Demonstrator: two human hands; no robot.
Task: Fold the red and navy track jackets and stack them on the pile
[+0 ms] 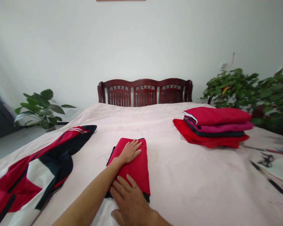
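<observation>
A folded red garment (140,168) with dark edges showing underneath lies in front of me on the bed. My left hand (130,151) rests flat on its upper part, fingers spread toward the far edge. Closer to me, my right hand (130,202) is laid on the lower left part of the same garment, fingers stretched out. Neither hand grips the cloth. To the left, a red, navy and white jacket (41,172) is spread out unfolded.
A stack of folded clothes (220,116) in red, magenta and dark stands at the right on the pink bed sheet (191,175). Beyond it are leafy plants (233,89). A pen-like black object (267,177) and dark-framed glasses or clips (266,160) lie far right. A wooden bench back (145,94) stands behind.
</observation>
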